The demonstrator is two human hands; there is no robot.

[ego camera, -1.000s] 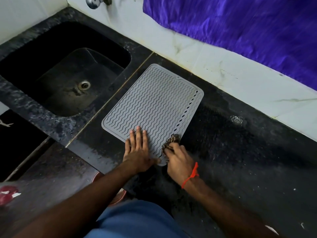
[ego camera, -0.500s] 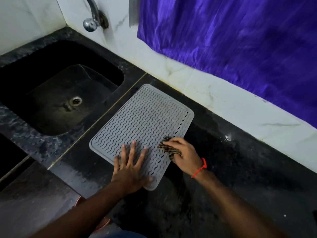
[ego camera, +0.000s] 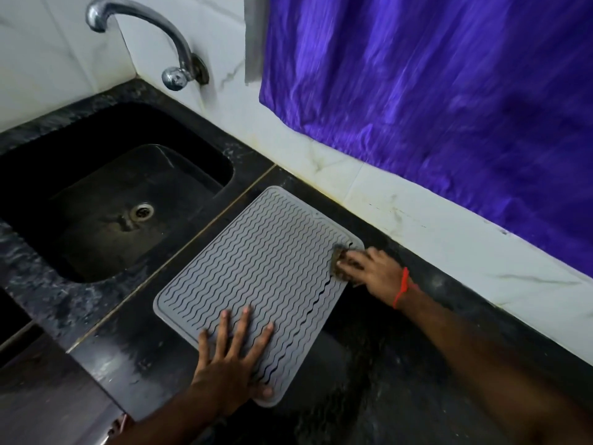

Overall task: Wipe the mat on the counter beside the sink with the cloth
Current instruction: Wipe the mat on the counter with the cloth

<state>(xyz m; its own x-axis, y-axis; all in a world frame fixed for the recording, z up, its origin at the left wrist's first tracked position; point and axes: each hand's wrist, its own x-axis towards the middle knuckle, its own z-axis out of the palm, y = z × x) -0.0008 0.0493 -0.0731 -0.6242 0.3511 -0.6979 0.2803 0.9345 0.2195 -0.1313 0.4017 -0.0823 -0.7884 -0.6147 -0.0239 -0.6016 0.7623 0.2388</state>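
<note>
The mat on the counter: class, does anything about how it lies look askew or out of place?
Yes. The grey mat lies skewed, its edges at an angle to the counter seam and the wall. The left hand presses its near corner flat; the right hand rubs the cloth at its far right corner.

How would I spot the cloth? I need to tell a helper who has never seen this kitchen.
Find the black sink under the tap; beside it on the dark counter lies a grey wavy-ribbed mat. At the mat's far corner near the wall, the right hand presses down the cloth, a small dark, mottled wad, unlike the smooth grey mat.
</note>
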